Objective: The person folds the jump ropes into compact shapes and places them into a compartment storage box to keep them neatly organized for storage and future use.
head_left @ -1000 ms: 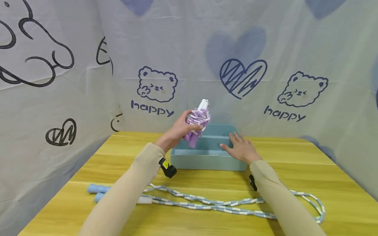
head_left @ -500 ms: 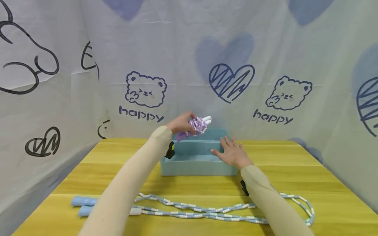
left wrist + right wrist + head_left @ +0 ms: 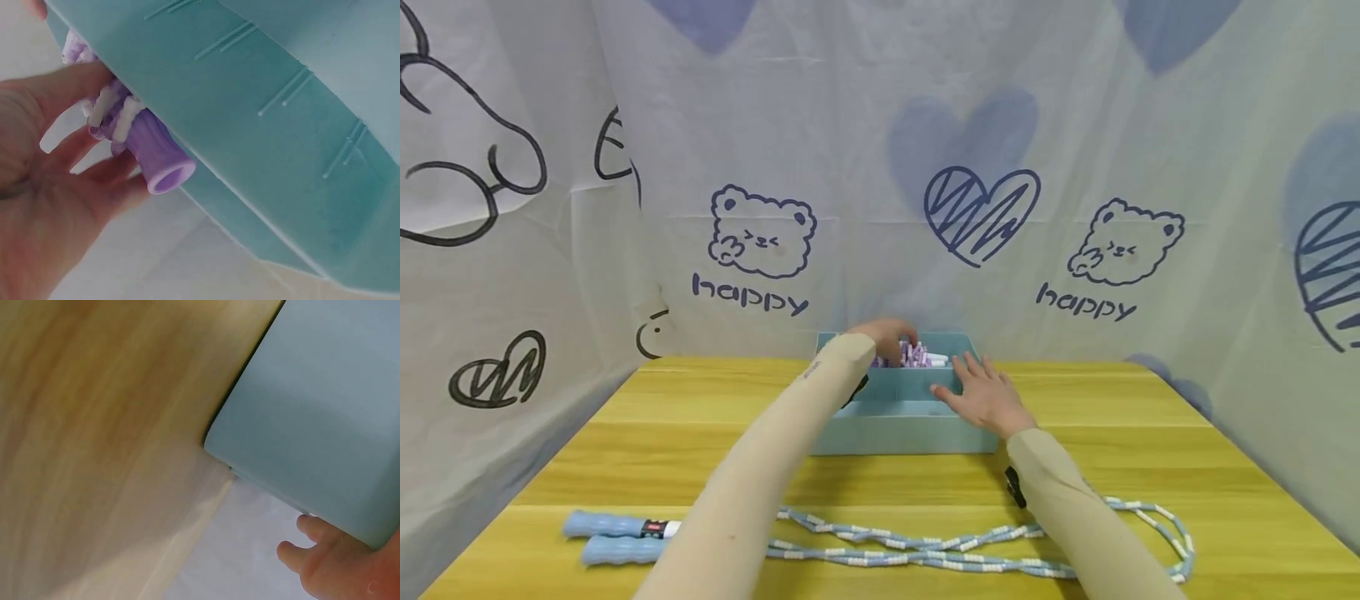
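My left hand (image 3: 886, 335) holds a purple-and-white beaded jump rope (image 3: 916, 357), bundled up, in the rear compartment of a light blue divided box (image 3: 902, 435). In the left wrist view, thumb and fingers lie around the bundle, and a hollow purple handle (image 3: 161, 159) sticks out beside the divider. White handle ends point right in the head view. My right hand (image 3: 985, 400), its fingers spread, rests on the box's right side. The right wrist view shows a few of its fingertips (image 3: 290, 553) past the box wall. Part of the bundle is hidden by the left hand and the divider.
A blue-and-white beaded jump rope (image 3: 910, 557) lies stretched across the front of the wooden table (image 3: 715, 400), its blue handles (image 3: 617, 550) at the left. My forearms pass over it. A printed cloth (image 3: 865, 167) hangs behind the table.
My left hand has brought the purple jump rope down from above the box into its rear compartment, tilting it sideways. The right hand stays at the box's right side. The head view has shifted slightly.
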A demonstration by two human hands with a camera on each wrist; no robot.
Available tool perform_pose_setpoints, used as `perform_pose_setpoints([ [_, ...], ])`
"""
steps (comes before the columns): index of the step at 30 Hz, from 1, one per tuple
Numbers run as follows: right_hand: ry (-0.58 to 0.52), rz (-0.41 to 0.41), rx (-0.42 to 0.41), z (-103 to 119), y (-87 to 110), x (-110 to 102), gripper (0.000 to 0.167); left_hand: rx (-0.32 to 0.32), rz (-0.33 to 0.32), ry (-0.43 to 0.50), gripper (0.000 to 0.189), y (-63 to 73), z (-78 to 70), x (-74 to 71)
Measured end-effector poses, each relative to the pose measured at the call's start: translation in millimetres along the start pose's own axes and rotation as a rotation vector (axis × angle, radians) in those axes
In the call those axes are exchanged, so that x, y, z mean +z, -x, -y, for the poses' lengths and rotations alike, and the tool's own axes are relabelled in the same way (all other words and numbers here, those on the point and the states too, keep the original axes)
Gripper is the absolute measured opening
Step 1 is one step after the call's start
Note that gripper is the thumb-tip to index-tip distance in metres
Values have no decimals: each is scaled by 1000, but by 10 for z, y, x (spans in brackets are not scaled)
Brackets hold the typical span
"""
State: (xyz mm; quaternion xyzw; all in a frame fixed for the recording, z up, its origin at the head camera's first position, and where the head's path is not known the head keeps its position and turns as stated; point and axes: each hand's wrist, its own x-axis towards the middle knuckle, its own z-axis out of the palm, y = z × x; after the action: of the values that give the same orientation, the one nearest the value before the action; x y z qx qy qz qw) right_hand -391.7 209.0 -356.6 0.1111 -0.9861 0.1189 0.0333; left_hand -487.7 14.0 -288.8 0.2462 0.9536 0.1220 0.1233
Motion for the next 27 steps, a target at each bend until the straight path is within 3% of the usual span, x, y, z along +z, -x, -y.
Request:
perform_pose_setpoints([
  [4,3,0,1,6,12,8,82,-24,-12,-106,47,6,-62,91],
  [7,10,-2,-3,5,10,21,81,-56,19,-147,45,15,-44,143],
  [12,19,-1,1,-9,3,13,81,-126,91,-101,43,-44,67,209],
  [19,22,9,2,-14,2,11,83,-206,128,-49,51,-163,175,263],
  [23,18,7,3,-9,-2,39,82,-142,132,14,55,-63,177,236],
  [27,23,-11,1,-16,-12,34,80,19,98,167,64,138,146,100],
])
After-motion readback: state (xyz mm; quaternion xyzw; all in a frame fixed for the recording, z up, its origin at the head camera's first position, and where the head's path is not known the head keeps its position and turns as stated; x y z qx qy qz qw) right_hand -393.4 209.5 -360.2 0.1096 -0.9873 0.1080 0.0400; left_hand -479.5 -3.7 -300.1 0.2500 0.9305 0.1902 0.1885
